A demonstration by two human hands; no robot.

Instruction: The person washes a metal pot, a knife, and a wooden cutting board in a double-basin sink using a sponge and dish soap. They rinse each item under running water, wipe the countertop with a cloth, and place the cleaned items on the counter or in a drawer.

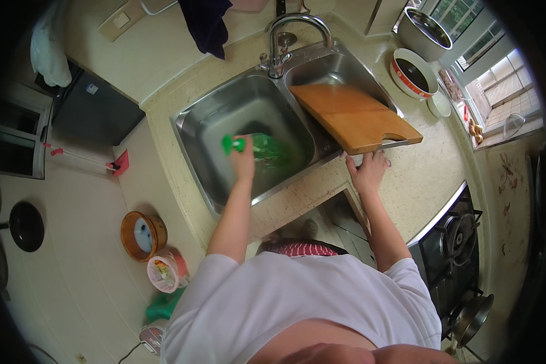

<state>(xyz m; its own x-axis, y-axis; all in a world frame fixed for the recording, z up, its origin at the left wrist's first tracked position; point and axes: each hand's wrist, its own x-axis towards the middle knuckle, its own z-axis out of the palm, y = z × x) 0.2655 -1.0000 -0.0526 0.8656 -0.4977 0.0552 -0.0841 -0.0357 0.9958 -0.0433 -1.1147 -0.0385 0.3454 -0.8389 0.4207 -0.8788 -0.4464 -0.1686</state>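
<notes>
My left hand [243,157] is closed around the neck of a green clear plastic pump bottle [270,148], tipped on its side over the left sink basin [214,118]. Its bright green pump head points left. My right hand [368,173] is at the near edge of a wooden cutting board [350,113], by its handle cutout and metal strip. Something pale shows between thumb and fingers there; I cannot tell what it is, nor whether the hand grips the board. The board lies slanted across the right basin [341,68] and onto the counter.
A chrome faucet [275,50] rises behind the basins. On the right counter [418,168] stand a bowl of dark liquid [414,73], a metal pot [423,34] and a small white dish [439,104]. A gas stove [455,241] is at the near right. A wooden bucket [143,236] and a lined bin [166,273] stand at left.
</notes>
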